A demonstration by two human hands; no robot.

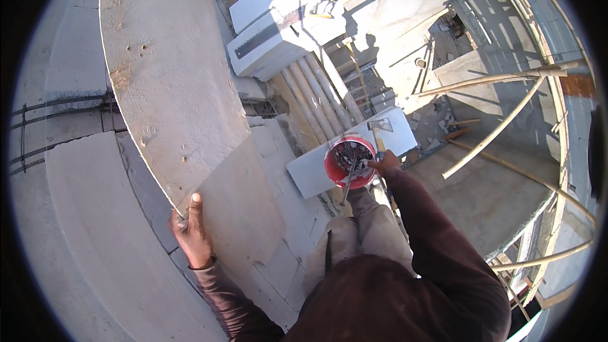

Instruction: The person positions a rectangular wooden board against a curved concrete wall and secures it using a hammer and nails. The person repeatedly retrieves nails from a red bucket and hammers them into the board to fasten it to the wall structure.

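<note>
1. Sleeves of dark maroon cloth at the lower edge, one arm going out to each side. Pale trousers between them, so seated or crouched on the wall top.

2. Left hand (192,231) clamped on the lower edge of the curved board (171,82), thumb up along its face, fingers hidden behind. Held so, presumably, to keep the long panel pressed upright against the masonry and stop it from tipping.

3. Curved board itself: pale, wide, spotted with small holes, bending away toward the top of the view along the line of the wall.

4. Right hand (384,163) stretched forward to the rim of the red bucket (349,163), fingers curled at the edge; closed on a nail or merely touching the rim, cannot tell. Reached out thus, likely, because the fastenings sit within arm's range.

5. Red bucket full of dark metal pieces, set on a flat pale block (316,174), probably for a level seat close to the knees.

6. Hammer (379,128) lying just beyond the bucket on the same block, head away, handle toward the hand, easy to seize.

7. Bundle of pale pipes (313,98) running down beside the wall, just past the block.

8. White blocks (269,28) stacked farther off, a handsaw (263,37) laid flat across them.

9. Bamboo poles (500,123) farthest off at right, slanting over a drop to the floor below.
</note>
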